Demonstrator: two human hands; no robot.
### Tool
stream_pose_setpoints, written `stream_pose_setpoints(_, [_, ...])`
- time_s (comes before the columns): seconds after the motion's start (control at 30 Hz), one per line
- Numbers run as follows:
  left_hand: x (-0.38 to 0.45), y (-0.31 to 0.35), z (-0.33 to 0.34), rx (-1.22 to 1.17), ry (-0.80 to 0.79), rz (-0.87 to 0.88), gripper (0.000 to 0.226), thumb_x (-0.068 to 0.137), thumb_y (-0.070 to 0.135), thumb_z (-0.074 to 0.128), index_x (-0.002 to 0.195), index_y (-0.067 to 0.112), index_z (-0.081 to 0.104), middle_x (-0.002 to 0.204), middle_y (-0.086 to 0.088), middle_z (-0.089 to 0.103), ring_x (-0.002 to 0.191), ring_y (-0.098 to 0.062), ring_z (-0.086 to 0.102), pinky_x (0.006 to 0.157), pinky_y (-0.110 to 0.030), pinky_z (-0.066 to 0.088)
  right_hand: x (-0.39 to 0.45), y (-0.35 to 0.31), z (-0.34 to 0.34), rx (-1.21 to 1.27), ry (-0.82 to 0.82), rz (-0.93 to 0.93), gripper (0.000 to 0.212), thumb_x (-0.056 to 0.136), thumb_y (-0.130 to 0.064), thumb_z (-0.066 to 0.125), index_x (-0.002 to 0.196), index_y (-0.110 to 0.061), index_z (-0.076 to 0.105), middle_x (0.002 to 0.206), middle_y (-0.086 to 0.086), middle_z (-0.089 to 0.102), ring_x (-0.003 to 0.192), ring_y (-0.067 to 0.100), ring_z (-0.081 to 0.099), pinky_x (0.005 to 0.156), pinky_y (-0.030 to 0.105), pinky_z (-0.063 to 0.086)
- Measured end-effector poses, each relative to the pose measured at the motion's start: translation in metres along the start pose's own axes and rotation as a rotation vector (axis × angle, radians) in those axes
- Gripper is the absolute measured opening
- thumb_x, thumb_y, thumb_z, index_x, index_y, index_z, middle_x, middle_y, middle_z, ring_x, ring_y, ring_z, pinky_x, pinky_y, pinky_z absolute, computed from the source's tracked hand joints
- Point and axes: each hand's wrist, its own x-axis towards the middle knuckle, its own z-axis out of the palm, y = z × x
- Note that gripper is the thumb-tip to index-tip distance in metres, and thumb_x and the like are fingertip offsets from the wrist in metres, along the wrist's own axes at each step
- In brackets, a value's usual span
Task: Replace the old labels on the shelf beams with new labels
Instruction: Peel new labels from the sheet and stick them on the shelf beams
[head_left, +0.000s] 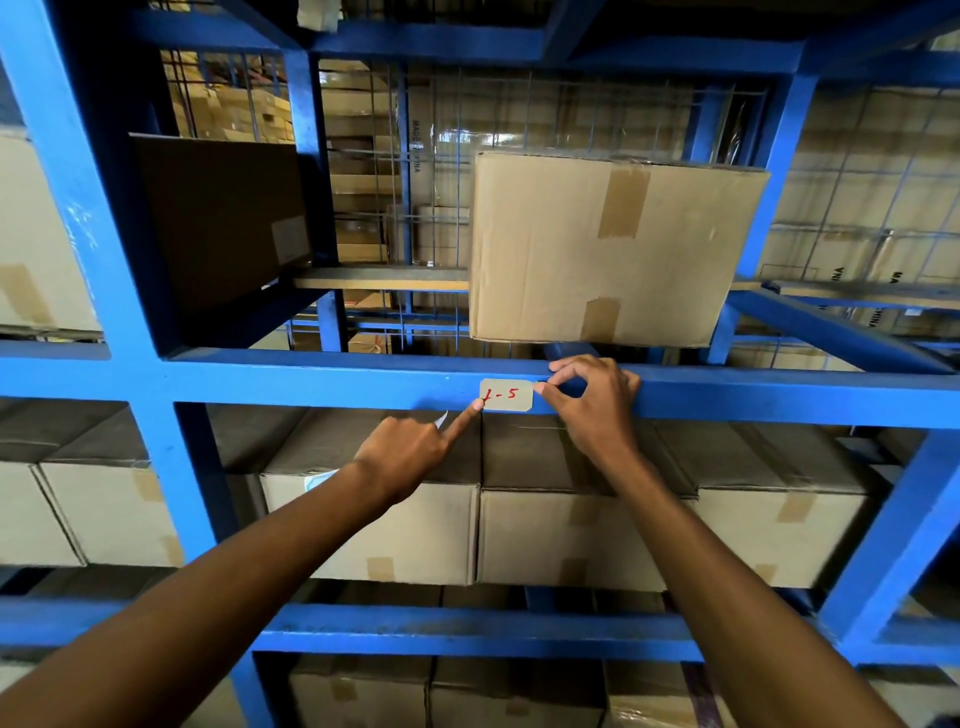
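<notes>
A small tan label (506, 395) with red writing "1-5" lies flat on the front of a blue shelf beam (311, 382). My left hand (410, 452) points with its index fingertip on the label's lower left corner, the other fingers curled around a small white slip (441, 419) that sticks out. My right hand (592, 400) pinches the label's right edge between thumb and index finger, the remaining fingers resting on the beam's top.
A taped cardboard box (608, 249) sits on the shelf just above the beam, a dark box (218, 218) at upper left. Several cartons (571, 540) fill the shelf below. Blue uprights (93, 208) frame the bay; wire mesh (519, 114) backs it.
</notes>
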Motion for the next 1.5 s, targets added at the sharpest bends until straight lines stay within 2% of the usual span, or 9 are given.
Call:
stream_pose_setpoints(0.23, [0.008,-0.005,-0.009,-0.058,0.029,-0.019,0.097,0.089,-0.004,0.047,0.135,0.028,-0.032,0.075,-0.010,0.056,0.062,-0.026,0.054,0.060,-0.036,0.043,0.025,0.000,-0.008,-0.310,-0.279,-0.270,0.054,0.068,-0.046,0.076,0.110,-0.021,0.054,0.109,-0.001,0.058,0.106,0.018,0.049,0.092,0.033,0.023])
stream_pose_setpoints(0.37, [0.009,0.002,-0.003,-0.050,0.003,-0.022,0.104,0.084,-0.009,0.049,0.134,0.025,-0.035,0.085,-0.012,0.067,0.057,-0.024,0.049,0.056,-0.036,0.042,0.034,0.009,-0.005,-0.523,-0.281,-0.397,0.056,0.068,-0.054,0.072,0.108,-0.017,0.056,0.108,0.004,0.056,0.102,0.024,0.048,0.087,0.034,0.025])
stream_pose_setpoints(0.53, [0.010,0.009,0.010,-0.026,0.005,-0.006,0.106,0.083,-0.008,0.050,0.139,0.021,-0.035,0.096,-0.017,0.069,0.071,-0.028,0.065,0.059,-0.039,0.046,0.037,0.016,-0.010,-0.599,-0.379,-0.491,0.070,0.066,-0.059,0.071,0.117,-0.015,0.051,0.116,0.006,0.051,0.104,0.023,0.045,0.090,0.035,0.031])
stream_pose_setpoints(0.77, [0.007,0.001,0.025,-0.047,-0.008,0.033,0.109,0.086,-0.005,0.049,0.129,0.024,-0.047,0.094,-0.018,0.068,0.070,-0.031,0.065,0.063,-0.041,0.054,0.038,0.013,-0.006,-0.374,-0.278,-0.351,0.039,0.079,-0.049,0.064,0.100,-0.016,0.061,0.106,0.004,0.056,0.099,0.021,0.047,0.081,0.030,0.027])
stream_pose_setpoints(1.0, [0.001,-0.002,0.030,-0.064,0.012,0.033,0.105,0.085,-0.007,0.046,0.136,0.027,-0.039,0.089,-0.015,0.067,0.066,-0.031,0.063,0.053,-0.037,0.041,0.036,0.017,-0.007,-0.589,-0.365,-0.409,0.070,0.064,-0.066,0.068,0.111,-0.017,0.054,0.112,0.004,0.052,0.100,0.022,0.046,0.088,0.035,0.032])
stream_pose_setpoints(1.1, [-0.001,-0.003,0.034,-0.114,0.015,0.018,0.102,0.086,-0.004,0.045,0.137,0.030,-0.038,0.084,-0.013,0.066,0.063,-0.031,0.061,0.055,-0.038,0.041,0.032,0.006,-0.005,-0.505,-0.300,-0.329,0.067,0.062,-0.074,0.061,0.100,-0.018,0.057,0.103,0.002,0.054,0.095,0.021,0.046,0.086,0.034,0.030])
stream_pose_setpoints(1.2, [-0.008,-0.003,0.032,-0.203,-0.003,0.000,0.099,0.088,-0.002,0.042,0.136,0.033,-0.037,0.084,-0.015,0.067,0.060,-0.032,0.056,0.059,-0.041,0.043,0.030,-0.011,0.005,-0.571,-0.235,-0.238,0.066,0.063,-0.078,0.056,0.088,-0.016,0.056,0.097,0.005,0.055,0.094,0.023,0.049,0.091,0.040,0.032])
stream_pose_setpoints(1.3, [-0.023,-0.011,0.031,-0.286,-0.030,-0.014,0.089,0.090,0.003,0.038,0.134,0.035,-0.032,0.096,-0.019,0.068,0.079,-0.040,0.063,0.066,-0.044,0.045,0.027,-0.027,0.016,-0.684,-0.165,-0.179,0.072,0.063,-0.082,0.047,0.083,-0.014,0.058,0.094,0.009,0.059,0.097,0.029,0.054,0.092,0.042,0.032])
stream_pose_setpoints(1.5, [-0.044,-0.034,0.040,-0.741,0.031,0.031,0.088,0.091,0.015,0.043,0.138,0.036,-0.028,0.095,-0.023,0.067,0.083,-0.041,0.061,0.071,-0.042,0.047,0.002,-0.058,0.012,-0.495,-0.087,0.082,0.059,0.081,-0.072,0.039,0.073,-0.020,0.067,0.088,0.005,0.066,0.099,0.022,0.058,0.092,0.042,0.030])
